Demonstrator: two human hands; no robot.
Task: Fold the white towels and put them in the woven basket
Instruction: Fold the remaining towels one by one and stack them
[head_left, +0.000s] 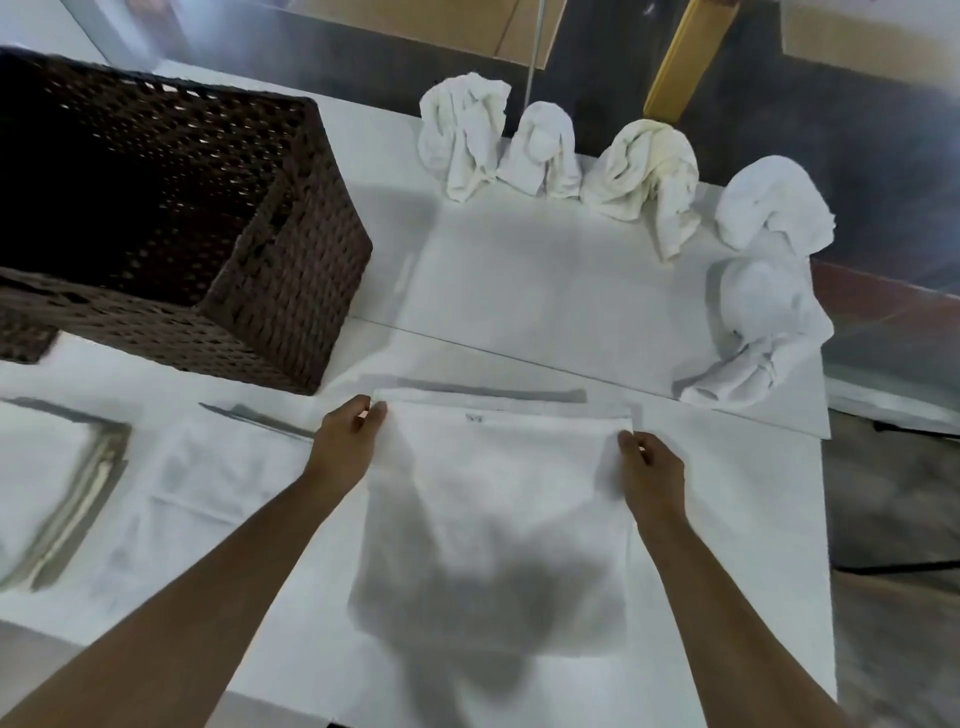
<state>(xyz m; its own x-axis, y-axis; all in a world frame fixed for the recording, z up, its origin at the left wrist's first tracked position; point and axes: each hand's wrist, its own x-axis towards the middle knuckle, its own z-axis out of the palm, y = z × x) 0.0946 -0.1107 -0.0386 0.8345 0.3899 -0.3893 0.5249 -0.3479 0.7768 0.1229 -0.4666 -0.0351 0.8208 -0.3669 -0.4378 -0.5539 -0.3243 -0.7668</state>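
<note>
A white towel lies flat on the white table in front of me, folded over with its upper layer ending just short of the far edge. My left hand pinches the far left corner of that layer. My right hand pinches the far right corner. The dark brown woven basket stands at the far left of the table and looks empty inside. Several crumpled white towels sit bunched along the far edge, and another crumpled towel sits at the right edge.
A folded white cloth lies at the left edge and another flat cloth lies between it and my left arm. The table ends on the right at a drop to the floor. A yellow post stands behind.
</note>
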